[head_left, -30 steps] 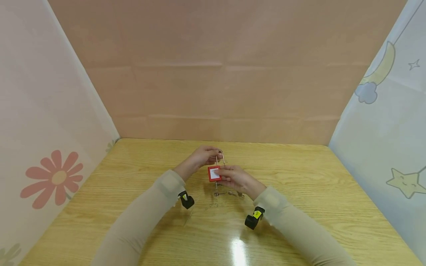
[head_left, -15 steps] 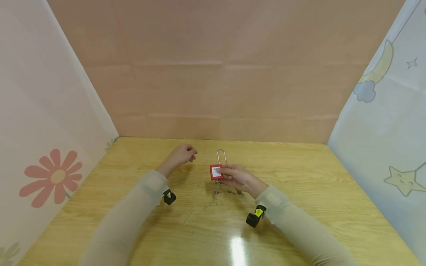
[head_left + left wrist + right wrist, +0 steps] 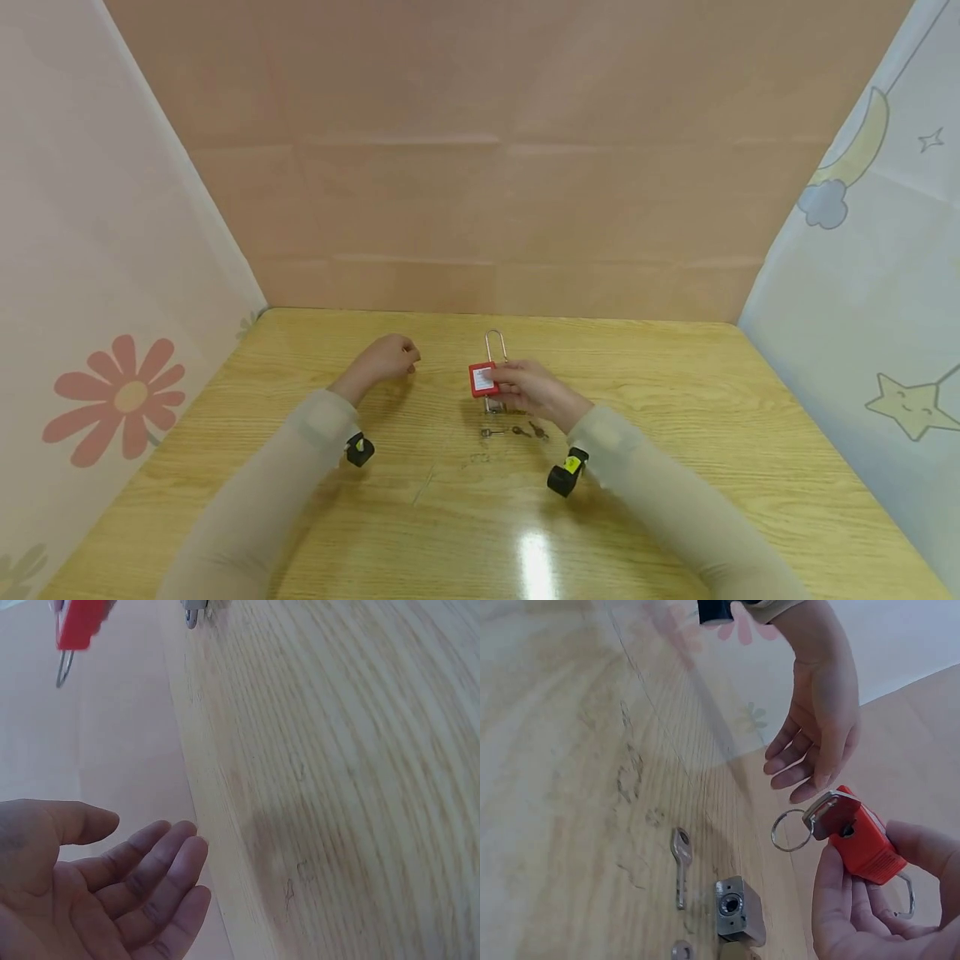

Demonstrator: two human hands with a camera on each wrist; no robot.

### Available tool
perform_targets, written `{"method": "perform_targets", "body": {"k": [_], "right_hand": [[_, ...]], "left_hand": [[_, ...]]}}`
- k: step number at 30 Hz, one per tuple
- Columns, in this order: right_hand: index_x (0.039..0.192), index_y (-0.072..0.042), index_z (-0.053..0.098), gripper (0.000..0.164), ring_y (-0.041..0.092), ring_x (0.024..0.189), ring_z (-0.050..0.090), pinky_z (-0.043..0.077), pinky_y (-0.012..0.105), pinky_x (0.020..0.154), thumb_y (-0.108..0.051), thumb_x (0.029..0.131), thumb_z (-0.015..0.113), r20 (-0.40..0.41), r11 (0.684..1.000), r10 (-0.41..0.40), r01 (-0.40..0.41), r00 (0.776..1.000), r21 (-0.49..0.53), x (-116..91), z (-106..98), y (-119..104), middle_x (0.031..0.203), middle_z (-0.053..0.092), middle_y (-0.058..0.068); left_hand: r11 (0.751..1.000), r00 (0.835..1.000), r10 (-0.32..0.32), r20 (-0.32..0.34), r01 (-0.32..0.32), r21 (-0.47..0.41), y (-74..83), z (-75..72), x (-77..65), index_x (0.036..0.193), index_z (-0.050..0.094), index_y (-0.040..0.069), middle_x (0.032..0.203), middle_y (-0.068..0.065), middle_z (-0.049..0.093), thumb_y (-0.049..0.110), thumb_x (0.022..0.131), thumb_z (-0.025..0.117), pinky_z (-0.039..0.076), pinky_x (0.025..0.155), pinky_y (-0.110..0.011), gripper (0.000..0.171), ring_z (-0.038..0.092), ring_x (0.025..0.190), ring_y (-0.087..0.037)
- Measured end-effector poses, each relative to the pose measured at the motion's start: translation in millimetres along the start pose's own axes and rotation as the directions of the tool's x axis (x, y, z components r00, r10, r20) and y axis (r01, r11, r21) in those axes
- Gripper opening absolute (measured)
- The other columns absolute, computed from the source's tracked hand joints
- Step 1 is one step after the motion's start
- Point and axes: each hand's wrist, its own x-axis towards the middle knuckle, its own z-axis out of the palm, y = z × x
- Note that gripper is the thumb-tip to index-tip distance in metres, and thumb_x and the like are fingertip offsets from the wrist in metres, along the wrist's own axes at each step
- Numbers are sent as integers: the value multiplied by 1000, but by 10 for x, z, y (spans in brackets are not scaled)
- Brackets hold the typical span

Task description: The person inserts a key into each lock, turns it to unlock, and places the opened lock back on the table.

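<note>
The left sleeve (image 3: 262,483) and right sleeve (image 3: 667,500) were nearest, reaching over the wooden table (image 3: 720,417) with a broad stretch of wood between them. Farther in, small keys (image 3: 492,432) lay near a metal lock (image 3: 739,907) on the wood. Just above, the right hand (image 3: 536,387) pinched a red padlock (image 3: 480,380), its shackle pointing away and a metal ring (image 3: 791,831) at its near end. The left hand (image 3: 384,358) was relaxed, fingers loosely bent, apart from the padlock across a gap. Wood ran on toward both side edges; a narrower strip reached the back edge, against the orange backdrop (image 3: 480,183).
</note>
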Motion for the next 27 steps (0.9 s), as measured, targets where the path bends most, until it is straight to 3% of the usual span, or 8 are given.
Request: {"method": "perform_targets", "body": {"k": [4, 10, 20, 27], "right_hand": [[137, 12, 43, 48, 15, 92, 65, 53, 35, 91, -11, 97, 58, -45, 996, -2, -2, 999, -84, 120, 74, -67, 124, 59, 23], [129, 14, 49, 41, 18, 91, 63, 44, 46, 103, -6, 94, 60, -64, 990, 4, -13, 998, -141, 293, 212, -138, 121, 58, 25], [126, 13, 52, 41, 26, 103, 64, 53, 40, 92, -5, 91, 65, -85, 956, 72, -93, 994, -278, 422, 438, -34, 125, 58, 26], [123, 13, 55, 37, 29, 106, 65, 55, 36, 86, -5, 92, 65, -76, 920, 59, -84, 995, -384, 431, 505, 46, 121, 60, 26]], "left_hand": [[1000, 1000, -9, 9, 9, -27, -2, -17, -10, 122, 60, -2, 99, -13, 70, 22, 103, 40, 52, 82, -41, 37, 65, 85, -21], [999, 1000, -4, 5, 4, -40, -23, -18, 13, 123, 59, -3, 97, -13, 70, 21, 103, 40, 53, 79, -39, 37, 66, 81, -19], [1000, 999, -3, -35, 2, -9, -4, -32, -12, 116, 64, -3, 91, -10, 71, 19, 101, 43, 52, 76, -36, 33, 65, 80, -18], [1000, 999, -13, -32, 12, -28, -20, -23, -3, 116, 63, -4, 92, -10, 72, 18, 101, 43, 52, 75, -35, 33, 66, 81, -19]]}}
